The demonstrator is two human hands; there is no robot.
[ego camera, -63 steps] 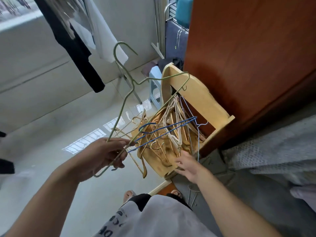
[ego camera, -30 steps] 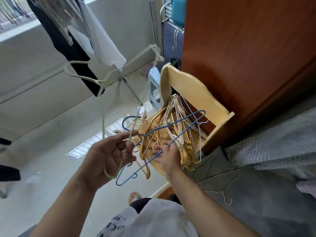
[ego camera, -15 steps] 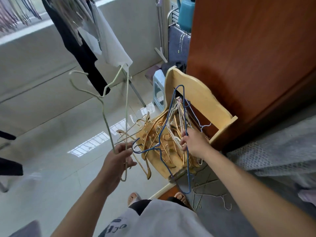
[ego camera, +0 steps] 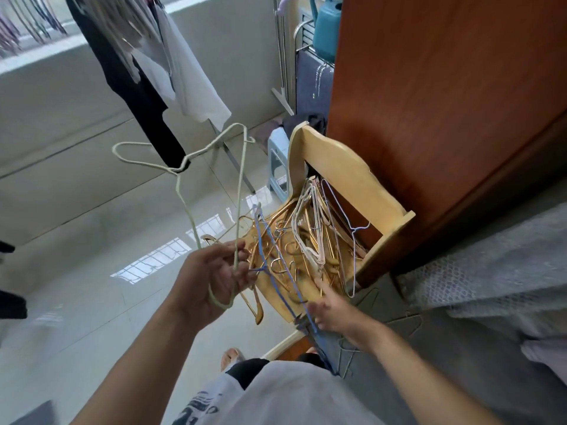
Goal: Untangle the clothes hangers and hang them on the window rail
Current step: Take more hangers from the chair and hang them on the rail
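- Head view: your left hand [ego camera: 211,277] curls its fingers round the wire of a pale green hanger [ego camera: 184,167] — held up over the tiled floor [ego camera: 92,302], its hook pointing left.
- A blue hanger [ego camera: 270,265] hangs across your left fingers and runs down past your right hand [ego camera: 334,311].
- Your right hand is spread, fingers relaxed, at the front edge of the wooden chair [ego camera: 346,167], gripping nothing.
- The tangled pile of gold and white hangers [ego camera: 306,240] lies on the chair seat — beside the wooden wardrobe [ego camera: 445,102].
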